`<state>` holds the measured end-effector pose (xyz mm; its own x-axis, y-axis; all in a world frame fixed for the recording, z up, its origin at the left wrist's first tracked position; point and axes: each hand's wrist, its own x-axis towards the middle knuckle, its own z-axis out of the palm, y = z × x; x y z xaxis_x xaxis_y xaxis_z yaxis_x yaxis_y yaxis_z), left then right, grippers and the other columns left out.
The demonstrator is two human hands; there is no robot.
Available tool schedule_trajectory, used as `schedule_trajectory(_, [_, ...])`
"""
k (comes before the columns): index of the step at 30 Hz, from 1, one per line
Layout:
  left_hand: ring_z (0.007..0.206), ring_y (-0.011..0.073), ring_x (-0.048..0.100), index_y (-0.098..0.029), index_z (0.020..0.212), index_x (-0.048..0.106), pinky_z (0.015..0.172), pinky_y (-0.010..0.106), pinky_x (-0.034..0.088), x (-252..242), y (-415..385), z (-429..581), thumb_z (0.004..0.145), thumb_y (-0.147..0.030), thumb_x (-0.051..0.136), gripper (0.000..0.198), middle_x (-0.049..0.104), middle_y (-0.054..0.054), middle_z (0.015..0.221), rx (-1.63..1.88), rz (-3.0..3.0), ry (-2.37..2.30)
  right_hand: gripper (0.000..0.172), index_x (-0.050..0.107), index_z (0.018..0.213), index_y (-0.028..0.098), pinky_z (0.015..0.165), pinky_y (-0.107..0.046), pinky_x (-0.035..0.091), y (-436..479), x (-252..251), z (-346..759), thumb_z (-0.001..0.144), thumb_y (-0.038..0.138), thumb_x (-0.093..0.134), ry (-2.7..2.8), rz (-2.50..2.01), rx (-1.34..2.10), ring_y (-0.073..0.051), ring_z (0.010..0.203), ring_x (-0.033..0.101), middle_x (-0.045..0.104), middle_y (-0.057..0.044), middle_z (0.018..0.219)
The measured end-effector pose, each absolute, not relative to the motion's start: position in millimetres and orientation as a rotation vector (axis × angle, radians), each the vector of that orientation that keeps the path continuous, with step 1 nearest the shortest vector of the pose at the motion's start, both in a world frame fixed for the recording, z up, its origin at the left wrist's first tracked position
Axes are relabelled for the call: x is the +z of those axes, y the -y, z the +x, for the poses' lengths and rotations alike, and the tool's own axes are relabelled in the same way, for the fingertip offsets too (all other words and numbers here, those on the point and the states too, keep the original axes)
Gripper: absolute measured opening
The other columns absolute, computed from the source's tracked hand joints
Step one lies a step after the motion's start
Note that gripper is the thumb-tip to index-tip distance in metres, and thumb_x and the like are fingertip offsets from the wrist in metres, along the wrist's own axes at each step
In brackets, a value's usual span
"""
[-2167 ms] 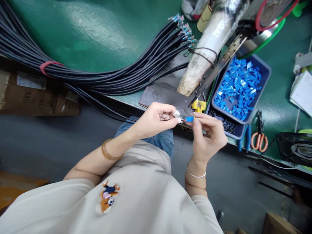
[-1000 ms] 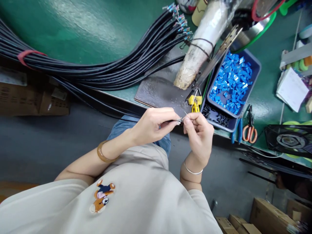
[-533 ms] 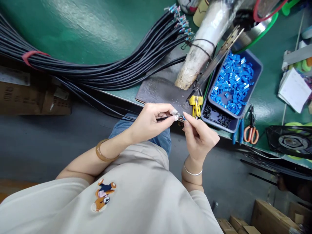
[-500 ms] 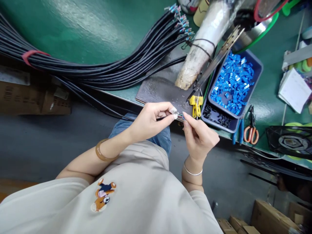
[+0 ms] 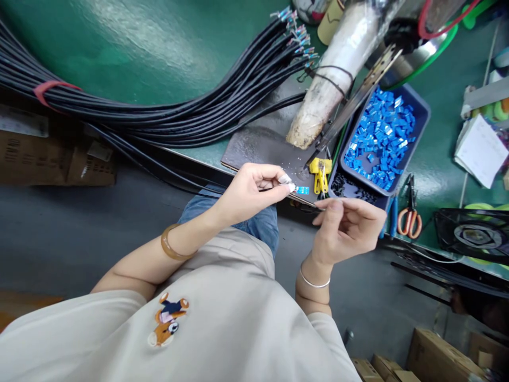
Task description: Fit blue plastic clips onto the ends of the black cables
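Green covers the tabletop [image 5: 159,48] in the head view, its glossy face catching a broad patch of light. Across its left half sweeps a thick bundle of black cables [image 5: 191,119], gathered by a red band [image 5: 50,93], their stripped ends fanned out near a white-wrapped tube [image 5: 326,79]. At the front edge lies a dark board [image 5: 254,151] dotted with pale specks, a yellow clip [image 5: 319,172] at its right end. Beside it, a bin [image 5: 422,116] of blue pieces [image 5: 377,132] sits over a tray holding black bits [image 5: 353,189]; orange-handled pliers [image 5: 409,223], papers [image 5: 482,148] and a black fan [image 5: 473,231] lie farther right.

Just over the front edge, the left hand [image 5: 250,191] pinches the end of a single cable between thumb and forefinger, tape on the fingertips. A small blue board [image 5: 302,190] juts from that pinch toward the right hand [image 5: 345,225], clear of its fingers. The right thumb and forefinger are pressed together, the other fingers loosely curled; what lies between them is too small to tell.

Below stretches a grey floor [image 5: 99,228], with cardboard boxes [image 5: 433,355] at lower right and a printed carton [image 5: 37,159] under the table at left.
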<state>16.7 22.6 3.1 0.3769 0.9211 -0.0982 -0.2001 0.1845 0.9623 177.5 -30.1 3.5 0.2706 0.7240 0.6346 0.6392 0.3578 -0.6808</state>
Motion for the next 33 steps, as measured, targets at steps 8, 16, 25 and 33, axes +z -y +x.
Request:
schedule_trajectory(8, [0.061, 0.0061, 0.049, -0.013, 0.065, 0.056, 0.058, 0.018, 0.042, -1.3, -31.6, 28.1, 0.076, -0.015, 0.066, 0.015, 0.052, -0.003, 0.064, 1.084, 1.152, -0.855, 0.014, 0.06, 0.094, 0.022, 0.071, -0.028, 0.064, 16.4, -3.0, 174.6, 0.085, 0.012, 0.064, 1.722, -1.345, 0.053, -0.018, 0.092, 0.075, 0.075, -0.004, 0.107])
schedule_trajectory(16, [0.057, 0.0052, 0.047, -0.015, 0.063, 0.056, 0.053, 0.017, 0.04, -1.2, -41.8, 32.3, 0.073, -0.01, 0.066, 0.015, 0.05, -0.004, 0.061, 1.174, 1.145, -0.885, 0.009, 0.053, 0.085, 0.021, 0.08, -0.035, 0.066, 7.0, 2.0, 173.1, 0.087, 0.016, 0.061, 1.601, -1.336, 0.298, -0.021, 0.103, 0.073, 0.073, -0.006, 0.113])
schedule_trajectory(25, [0.059, 0.0063, 0.048, -0.016, 0.063, 0.055, 0.054, 0.019, 0.042, 1.7, -41.9, 31.0, 0.073, -0.013, 0.066, 0.015, 0.052, -0.003, 0.063, 1.132, 1.151, -0.977, 0.008, 0.056, 0.084, 0.021, 0.079, -0.037, 0.066, 3.6, 3.2, 169.8, 0.086, 0.016, 0.062, 1.575, -1.339, 0.319, -0.023, 0.105, 0.072, 0.074, -0.006, 0.11])
schedule_trajectory(33, [0.06, 0.0061, 0.048, -0.016, 0.064, 0.056, 0.055, 0.019, 0.042, 6.6, -43.0, 30.0, 0.072, -0.014, 0.065, 0.013, 0.053, -0.002, 0.065, 1.108, 1.142, -0.996, 0.009, 0.056, 0.085, 0.022, 0.08, -0.039, 0.065, 6.8, 7.0, 170.1, 0.086, 0.015, 0.062, 1.629, -1.335, 0.298, -0.022, 0.1, 0.074, 0.072, -0.007, 0.117])
